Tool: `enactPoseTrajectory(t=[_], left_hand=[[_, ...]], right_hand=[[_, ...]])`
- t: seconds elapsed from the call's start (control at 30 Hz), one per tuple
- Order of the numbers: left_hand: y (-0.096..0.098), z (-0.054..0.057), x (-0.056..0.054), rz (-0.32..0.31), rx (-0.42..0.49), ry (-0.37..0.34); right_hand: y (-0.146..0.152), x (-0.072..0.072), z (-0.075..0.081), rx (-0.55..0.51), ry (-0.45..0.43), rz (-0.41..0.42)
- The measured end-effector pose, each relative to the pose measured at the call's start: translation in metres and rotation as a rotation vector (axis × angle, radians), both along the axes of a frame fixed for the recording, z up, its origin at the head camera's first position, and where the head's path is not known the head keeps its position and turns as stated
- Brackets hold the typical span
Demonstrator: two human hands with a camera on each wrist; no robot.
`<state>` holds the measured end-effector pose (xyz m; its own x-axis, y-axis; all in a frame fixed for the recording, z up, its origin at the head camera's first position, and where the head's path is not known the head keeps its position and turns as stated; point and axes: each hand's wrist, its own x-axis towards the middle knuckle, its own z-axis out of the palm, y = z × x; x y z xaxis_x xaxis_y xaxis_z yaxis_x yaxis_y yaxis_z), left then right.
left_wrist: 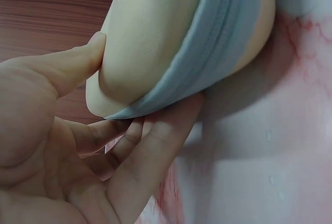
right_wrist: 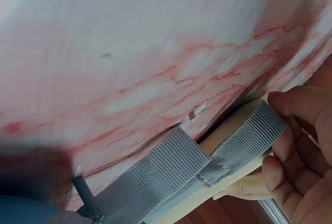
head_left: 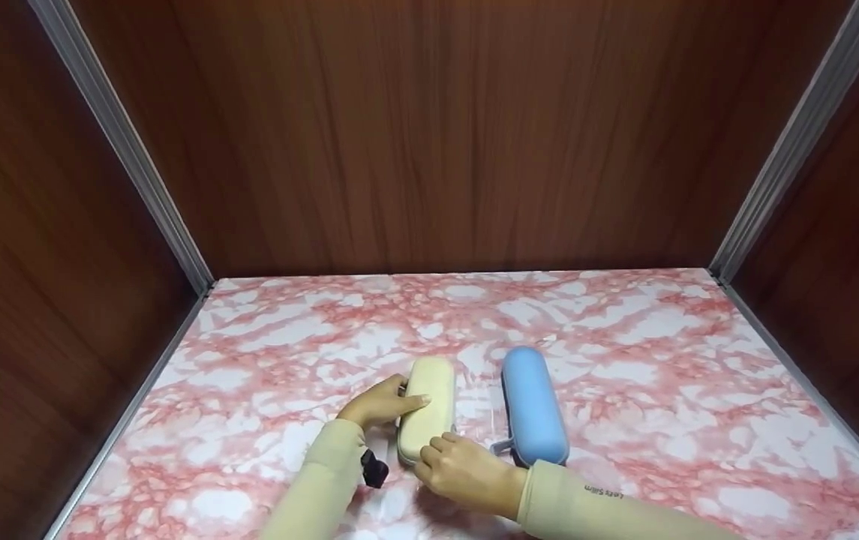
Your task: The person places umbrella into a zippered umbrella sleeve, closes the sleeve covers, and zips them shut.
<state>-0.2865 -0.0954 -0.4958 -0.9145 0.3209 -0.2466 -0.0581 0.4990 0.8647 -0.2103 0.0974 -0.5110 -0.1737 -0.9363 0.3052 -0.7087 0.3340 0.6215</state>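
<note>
A long, rounded cream zip case point(head_left: 431, 401) lies between both hands, its grey zipper band point(left_wrist: 212, 37) running along the side. My left hand point(head_left: 382, 403) grips it from the left, thumb on the lid and fingers at the lower edge. At the near end, my right hand point(head_left: 467, 472) has its fingers curled against the case. In the right wrist view, its thumb and finger pinch at the end of the case, beside a grey woven strap point(right_wrist: 244, 141). What exactly sits between those fingertips is hidden.
A blue zip case point(head_left: 534, 405) of similar shape lies to the right, close to the right forearm, with a grey strap point(head_left: 502, 447) at its near left side. The red-and-white marbled tabletop point(head_left: 286, 337) is bounded by dark wood panels point(head_left: 429, 150) and metal rails point(head_left: 129, 142).
</note>
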Motion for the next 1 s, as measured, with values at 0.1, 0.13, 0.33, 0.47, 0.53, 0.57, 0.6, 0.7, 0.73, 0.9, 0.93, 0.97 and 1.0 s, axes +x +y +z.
enactPoseTrajectory(t=[0.1,0.13,0.33,0.47,0.53,0.57,0.6,0.7,0.73,0.9,0.93,0.97,1.0], left_hand=[[0.0,0.0,0.0,0.0,-0.004,-0.001],[-0.001,0.0,0.0,0.001,-0.005,0.0],[0.0,-0.001,0.0,0.0,0.006,0.003],[0.0,-0.001,0.0,-0.001,0.015,0.007],[0.001,-0.001,0.0,0.001,0.012,0.009],[0.001,-0.001,0.0,0.002,0.009,0.012],[0.001,0.0,0.0,0.003,0.01,0.012],[0.001,0.0,0.0,0.001,0.006,0.016],[0.001,0.0,-0.001,0.002,0.006,0.016],[0.001,0.0,-0.002,0.003,0.011,0.008],[0.001,-0.001,-0.002,0.005,0.01,0.005],[0.001,-0.001,-0.002,0.004,0.008,0.004],[0.001,-0.001,-0.003,0.001,0.006,0.007]], right_hand=[[0.002,0.0,0.001,-0.001,-0.014,0.004],[0.003,0.0,0.001,-0.001,-0.017,0.005],[0.01,0.001,0.003,0.004,-0.047,-0.003],[0.012,0.001,0.004,0.005,-0.067,-0.006],[0.012,0.001,0.005,0.01,-0.066,-0.005],[0.013,0.001,0.005,0.011,-0.067,-0.002],[0.013,0.001,0.005,0.01,-0.069,0.002],[0.015,0.0,0.006,0.006,-0.08,0.01],[0.015,-0.001,0.006,0.003,-0.085,0.012],[0.018,-0.002,0.005,0.006,-0.097,0.004],[0.019,-0.002,0.005,0.009,-0.096,0.003],[0.02,-0.002,0.004,0.011,-0.099,0.001],[0.02,-0.002,0.005,0.012,-0.101,-0.003]])
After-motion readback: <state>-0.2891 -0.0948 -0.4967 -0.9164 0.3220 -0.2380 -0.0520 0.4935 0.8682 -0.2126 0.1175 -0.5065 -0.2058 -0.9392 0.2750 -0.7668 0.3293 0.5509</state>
